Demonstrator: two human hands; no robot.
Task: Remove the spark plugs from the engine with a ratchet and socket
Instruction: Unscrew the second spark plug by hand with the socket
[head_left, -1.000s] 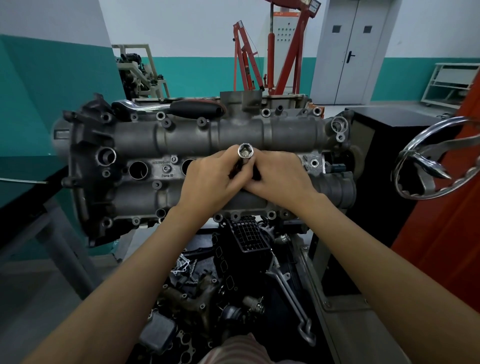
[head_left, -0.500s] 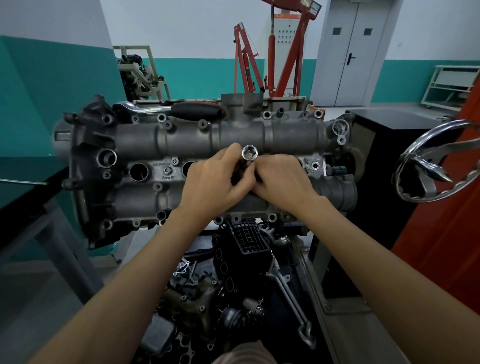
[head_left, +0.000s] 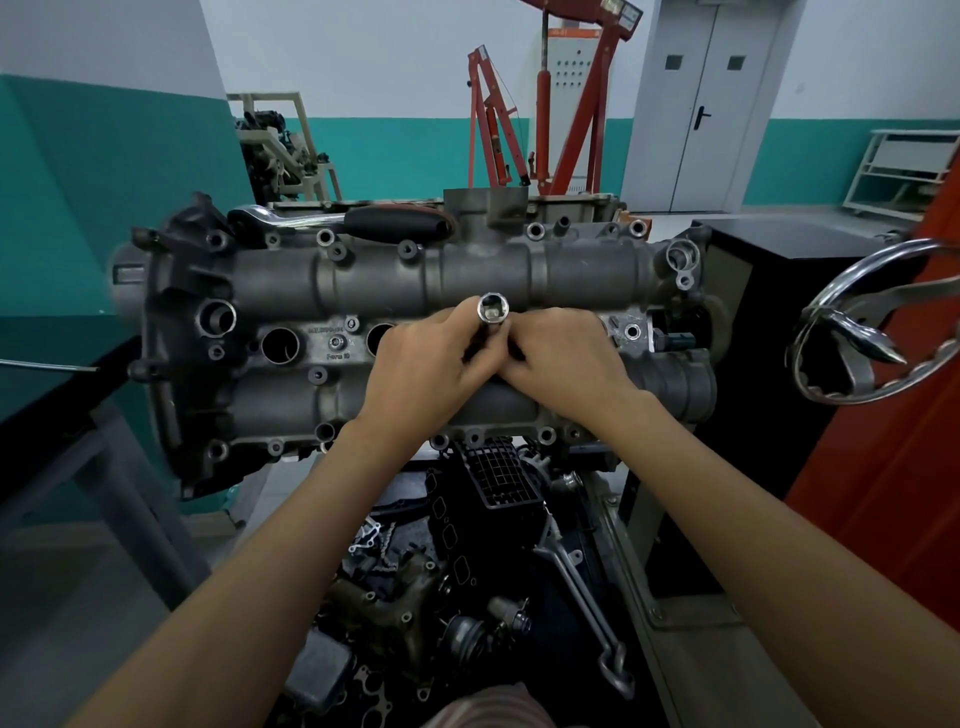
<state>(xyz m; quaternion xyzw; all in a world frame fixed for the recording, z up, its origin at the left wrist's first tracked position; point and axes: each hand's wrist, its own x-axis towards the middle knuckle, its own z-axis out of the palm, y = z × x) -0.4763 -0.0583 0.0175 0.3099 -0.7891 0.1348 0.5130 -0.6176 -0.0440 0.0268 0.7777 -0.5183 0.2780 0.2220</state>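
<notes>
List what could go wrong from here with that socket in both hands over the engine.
1. The socket is pinched only by fingertips of the left hand and right hand; it could slip and fall among the parts below.
2. The ratchet lies loose on the engine's far edge; a jolt might dislodge it.

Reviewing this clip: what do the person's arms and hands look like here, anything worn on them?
Both forearms are bare, with no sleeve reaching into view. The left hand and right hand wear no gloves; no watch, ring or wristband shows. At the frame's bottom edge a bit of striped fabric appears, seemingly the person's clothing.
</notes>
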